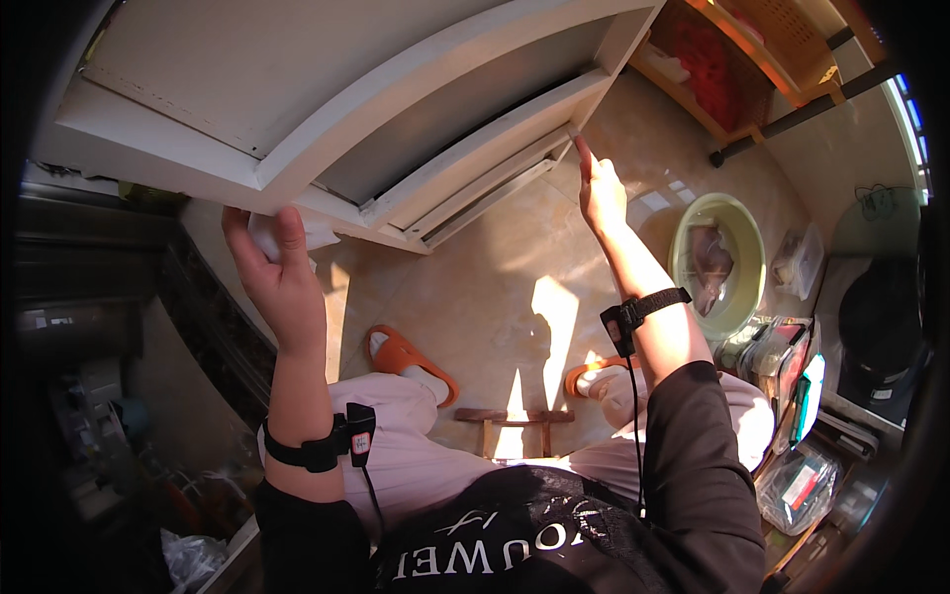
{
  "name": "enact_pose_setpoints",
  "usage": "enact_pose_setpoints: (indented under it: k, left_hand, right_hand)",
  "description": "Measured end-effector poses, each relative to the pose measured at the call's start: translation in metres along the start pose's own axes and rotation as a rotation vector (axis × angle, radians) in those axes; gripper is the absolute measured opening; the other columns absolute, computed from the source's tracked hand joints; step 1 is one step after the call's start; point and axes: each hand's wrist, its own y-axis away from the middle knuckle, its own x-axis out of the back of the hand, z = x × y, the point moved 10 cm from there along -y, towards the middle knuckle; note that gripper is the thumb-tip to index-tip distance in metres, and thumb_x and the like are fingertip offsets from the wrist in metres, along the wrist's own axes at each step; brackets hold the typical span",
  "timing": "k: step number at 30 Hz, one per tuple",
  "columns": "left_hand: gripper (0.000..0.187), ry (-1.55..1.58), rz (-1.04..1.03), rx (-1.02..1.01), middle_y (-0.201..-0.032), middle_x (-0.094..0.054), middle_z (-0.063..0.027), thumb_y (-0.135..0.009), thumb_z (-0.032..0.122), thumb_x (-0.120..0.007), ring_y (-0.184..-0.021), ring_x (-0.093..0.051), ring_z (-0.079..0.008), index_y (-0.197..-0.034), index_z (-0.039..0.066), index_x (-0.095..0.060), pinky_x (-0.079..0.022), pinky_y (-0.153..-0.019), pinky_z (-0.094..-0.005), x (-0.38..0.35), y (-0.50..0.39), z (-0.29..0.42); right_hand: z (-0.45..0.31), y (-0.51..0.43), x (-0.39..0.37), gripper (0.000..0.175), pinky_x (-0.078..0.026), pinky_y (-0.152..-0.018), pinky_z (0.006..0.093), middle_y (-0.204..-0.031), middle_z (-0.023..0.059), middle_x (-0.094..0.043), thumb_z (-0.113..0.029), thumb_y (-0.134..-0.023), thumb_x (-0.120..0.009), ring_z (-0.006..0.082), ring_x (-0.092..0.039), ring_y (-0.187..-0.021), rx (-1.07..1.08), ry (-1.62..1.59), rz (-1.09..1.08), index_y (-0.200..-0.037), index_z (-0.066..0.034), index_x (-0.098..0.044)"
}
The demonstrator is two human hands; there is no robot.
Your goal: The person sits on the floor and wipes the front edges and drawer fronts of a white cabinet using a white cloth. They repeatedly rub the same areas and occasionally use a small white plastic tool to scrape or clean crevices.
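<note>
A white framed panel [319, 160] with recessed sections, possibly a cabinet door or shelf unit, stands tilted in front of me. My left hand [278, 275] is at its left edge, fingers and thumb bent around a crumpled white tissue or cloth [308, 232]. Part of the cloth is hidden behind the thumb. On the far right side, my right hand [603, 189] touches the panel's edge with an extended index finger. The other fingers of that hand are curled, and whether they hold anything is hidden.
A pale green basin [755, 260] with water and something dark inside stands on the tiled floor [482, 297] at right. Beyond it is an orange rack [801, 44]. Plastic containers [772, 356] line the right side. A wooden stool [512, 416] shows between my legs.
</note>
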Motion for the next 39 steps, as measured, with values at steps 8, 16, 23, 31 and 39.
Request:
enact_pose_setpoints:
  k: [8, 16, 23, 31, 39]
  left_hand:
    - [0.056, -0.002, -0.001, 0.044, -0.132, -0.048, -0.0137, -0.096, 0.027, -0.059, -0.115, -0.049, -0.0195, -0.138, -0.001, -0.036, -0.039, -0.099, -0.0315, 0.007, 0.003, -0.007]
    - [0.055, -0.077, 0.002, 0.011, -0.131, -0.049, -0.01, -0.097, 0.033, -0.056, -0.113, -0.05, -0.0177, -0.14, 0.004, -0.037, -0.045, -0.088, -0.0292, 0.009, 0.004, -0.005]
    - [0.053, 0.003, 0.03, 0.069, -0.131, -0.048, -0.0125, -0.097, 0.024, -0.057, -0.116, -0.047, -0.0186, -0.138, -0.002, -0.034, -0.036, -0.101, -0.032, 0.008, 0.006, -0.003]
    - [0.053, -0.054, -0.028, 0.013, -0.13, -0.049, -0.0103, -0.097, 0.03, -0.057, -0.114, -0.048, -0.0176, -0.137, 0.002, -0.038, -0.04, -0.095, -0.03, 0.003, 0.001, 0.006]
    - [0.051, -0.018, -0.026, 0.021, -0.126, -0.051, -0.0099, -0.097, 0.029, -0.058, -0.112, -0.049, -0.0169, -0.134, 0.0, -0.04, -0.039, -0.096, -0.0293, 0.0, 0.003, 0.005]
  right_hand:
    - [0.006, -0.018, -0.017, 0.051, -0.051, -0.063, 0.047, -0.078, 0.0179, -0.057, -0.018, -0.095, -0.047, 0.0366, -0.061, -0.067, 0.01, 0.198, -0.015, -0.142, -0.0348, -0.038]
    - [-0.038, 0.003, -0.015, 0.053, -0.05, -0.062, 0.0427, -0.07, 0.0175, -0.05, -0.011, -0.091, -0.051, 0.0356, -0.058, -0.062, 0.098, 0.028, -0.104, -0.137, -0.036, -0.048]
    - [-0.049, 0.011, -0.013, 0.049, -0.05, -0.058, 0.0435, -0.071, 0.017, -0.051, -0.013, -0.091, -0.052, 0.0353, -0.058, -0.06, 0.114, -0.009, -0.065, -0.137, -0.0295, -0.048]
    - [-0.096, 0.05, -0.022, 0.046, -0.047, -0.053, 0.0438, -0.07, 0.0149, -0.051, -0.011, -0.091, -0.053, 0.0342, -0.056, -0.056, 0.261, -0.067, -0.129, -0.134, -0.0276, -0.052]
    - [-0.071, 0.034, -0.032, 0.047, -0.047, -0.055, 0.0451, -0.07, 0.017, -0.052, -0.014, -0.094, -0.05, 0.0361, -0.056, -0.057, 0.087, -0.055, -0.097, -0.138, -0.027, -0.047]
